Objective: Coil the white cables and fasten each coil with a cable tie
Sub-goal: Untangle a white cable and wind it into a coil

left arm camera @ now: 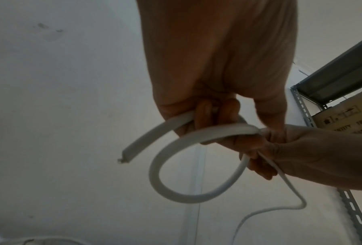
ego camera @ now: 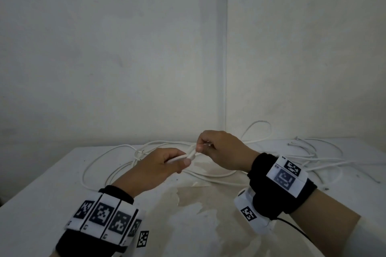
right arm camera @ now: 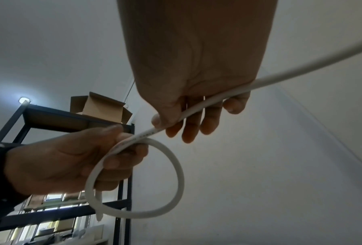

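A white cable runs between my two hands above the table. My left hand grips it near its cut end, with one small loop hanging below the fingers. My right hand pinches the same cable just beside the left hand, thumb pressing it against the fingers. From there the cable trails off to the right. In the right wrist view the loop hangs under my left hand. More white cables lie tangled on the table behind the hands.
The white table has a stained patch in front of me and stands in a wall corner. Loose cable loops spread to the right. A metal shelf with cardboard boxes stands behind.
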Available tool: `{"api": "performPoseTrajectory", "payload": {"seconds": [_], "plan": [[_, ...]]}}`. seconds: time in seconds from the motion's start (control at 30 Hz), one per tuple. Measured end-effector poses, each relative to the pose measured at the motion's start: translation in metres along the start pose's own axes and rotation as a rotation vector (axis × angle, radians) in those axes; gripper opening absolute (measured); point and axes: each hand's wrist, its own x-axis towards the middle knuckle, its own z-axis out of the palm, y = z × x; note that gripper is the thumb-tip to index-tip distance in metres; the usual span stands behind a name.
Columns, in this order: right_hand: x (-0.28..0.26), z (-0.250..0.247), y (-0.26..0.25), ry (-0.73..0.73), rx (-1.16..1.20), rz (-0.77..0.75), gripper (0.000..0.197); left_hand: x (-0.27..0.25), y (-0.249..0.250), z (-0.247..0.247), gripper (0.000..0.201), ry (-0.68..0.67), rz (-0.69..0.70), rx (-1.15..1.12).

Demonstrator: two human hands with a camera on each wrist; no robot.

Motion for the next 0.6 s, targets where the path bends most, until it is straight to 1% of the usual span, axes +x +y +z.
{"api": "performPoseTrajectory", "payload": {"seconds": [0.07,0.17,0.27,0.3,0.33,0.43,0.47,0.57,0.6], "plan": [[0.001,0.0,0.001,0.036,-0.009,-0.035,0.02,0.0,0.002,0.0,0.027,-0.005,0.018,0.001],[0.003,0.004,0.0,0.059,-0.025,-0.112,0.023,0.0,0.002,-0.001,0.025,0.025,0.004,0.008],[0.002,0.012,0.001,0.114,0.026,-0.248,0.029,-0.001,0.003,-0.001,0.025,0.045,0.002,-0.073],[0.001,0.015,0.001,0.124,0.038,-0.272,0.029,-0.002,0.003,-0.001,0.025,0.048,0.006,-0.094],[0.001,0.016,0.002,0.125,0.045,-0.273,0.028,-0.001,0.004,0.0,0.026,0.045,0.003,-0.107],[-0.001,0.016,0.002,0.078,0.04,-0.207,0.022,-0.002,0.003,0.006,0.026,0.062,-0.008,-0.149],[-0.001,0.016,0.001,0.068,0.04,-0.181,0.023,-0.001,0.002,0.007,0.024,0.085,-0.003,-0.148],[-0.002,0.014,0.003,0.083,0.026,-0.104,0.032,0.001,-0.005,0.008,0.014,0.156,0.045,-0.072],[-0.002,0.014,0.006,0.078,0.014,-0.077,0.032,0.001,-0.008,0.008,0.011,0.162,0.06,-0.037]]}}
